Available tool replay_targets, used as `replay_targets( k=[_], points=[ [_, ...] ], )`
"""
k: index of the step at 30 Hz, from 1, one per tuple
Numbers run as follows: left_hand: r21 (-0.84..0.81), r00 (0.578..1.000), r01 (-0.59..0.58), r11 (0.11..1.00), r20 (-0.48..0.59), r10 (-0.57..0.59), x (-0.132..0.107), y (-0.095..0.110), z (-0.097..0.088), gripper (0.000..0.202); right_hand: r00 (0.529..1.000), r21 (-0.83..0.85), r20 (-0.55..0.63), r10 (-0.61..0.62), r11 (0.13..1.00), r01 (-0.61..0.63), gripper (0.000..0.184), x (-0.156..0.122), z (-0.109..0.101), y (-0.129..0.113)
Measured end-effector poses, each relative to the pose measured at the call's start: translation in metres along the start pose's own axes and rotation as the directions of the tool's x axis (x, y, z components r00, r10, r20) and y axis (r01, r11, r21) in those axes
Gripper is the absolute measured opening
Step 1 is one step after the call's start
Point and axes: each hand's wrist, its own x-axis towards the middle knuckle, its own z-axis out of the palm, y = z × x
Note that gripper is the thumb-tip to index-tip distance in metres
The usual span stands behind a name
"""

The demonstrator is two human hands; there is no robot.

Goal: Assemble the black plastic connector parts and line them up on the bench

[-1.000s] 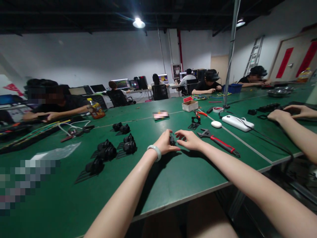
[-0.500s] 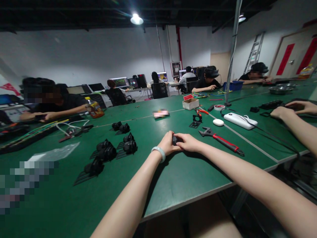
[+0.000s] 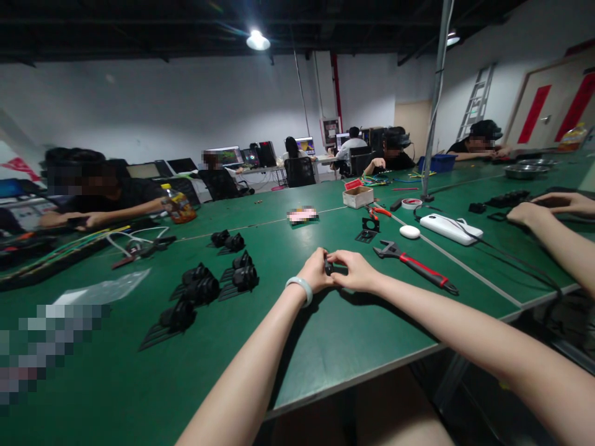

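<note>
Judged partway: a small black part (image 3: 339, 271) is gripped between the left hand (image 3: 313, 272) and right hand (image 3: 356, 271), left of the adjustable wrench (image 3: 418, 267), not set down. Both hands are held low over the counter (image 3: 362, 347), fingers curled inward. Well left of the wrench, several black slotted-plate units (image 3: 199, 285) are laid out; beyond its head, one bracket (image 3: 367, 235) is left loose.

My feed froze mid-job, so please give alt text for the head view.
Left hand and right hand hold a small black part between them at a green table. More black parts sit to the left, a wrench to the right.
</note>
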Motion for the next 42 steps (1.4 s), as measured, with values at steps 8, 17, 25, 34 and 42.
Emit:
replay_targets(
  k=[8,17,25,34,42],
  points=[
    [-0.04,0.999,0.047,0.998,-0.023,-0.048,-0.004,0.004,-0.002,0.072,0.988,-0.07,-0.137,0.069,0.994,-0.079,0.016,0.0,0.003,0.0],
    [-0.252,0.989,0.082,0.964,0.143,-0.046,-0.008,0.001,-0.014,0.062,0.98,0.252,0.011,0.198,0.948,-0.194,0.027,0.005,0.014,0.012],
    [-0.193,0.995,0.08,0.978,0.077,-0.066,-0.008,-0.001,-0.011,0.064,0.976,0.089,-0.185,0.114,0.991,-0.099,0.021,0.001,0.0,-0.002],
    [-0.188,0.997,0.065,0.98,0.058,-0.055,-0.008,-0.005,-0.009,0.063,0.97,-0.035,-0.199,0.139,0.988,-0.149,0.029,-0.003,0.001,-0.006],
    [-0.241,0.994,0.093,0.966,0.085,-0.074,-0.006,-0.008,-0.006,0.064,0.966,-0.024,-0.207,0.155,0.986,-0.164,0.041,0.0,0.0,-0.005]
  ],
)
